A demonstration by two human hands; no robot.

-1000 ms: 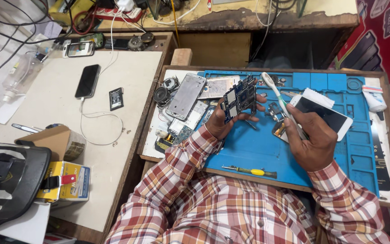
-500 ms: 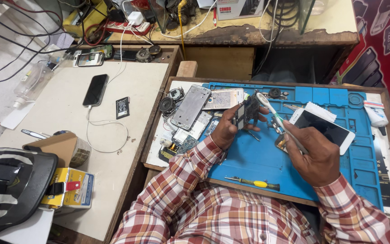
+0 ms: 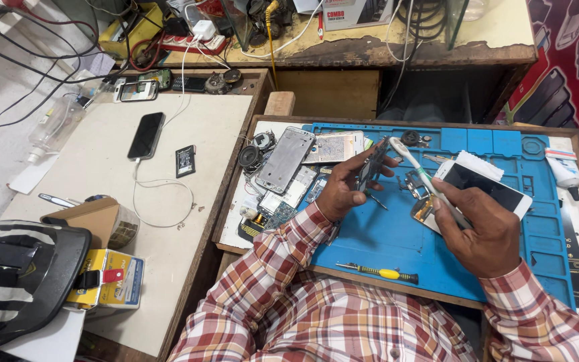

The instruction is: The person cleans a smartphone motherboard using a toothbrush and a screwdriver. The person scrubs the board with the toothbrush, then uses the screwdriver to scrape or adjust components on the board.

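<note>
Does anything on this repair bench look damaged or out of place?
Yes. The shelf edge behind the blue mat is dark, chipped and peeling. Phone parts lie in a loose pile on the mat's left. The left hand holds a circuit board tilted on edge.

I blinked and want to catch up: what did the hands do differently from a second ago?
Very little. The left hand has turned the dark phone part more edge-on, and the right hand still holds the white brush against it. The view itself shifted a bit. The white phone, the screwdriver and the blue mat stayed put.
</note>
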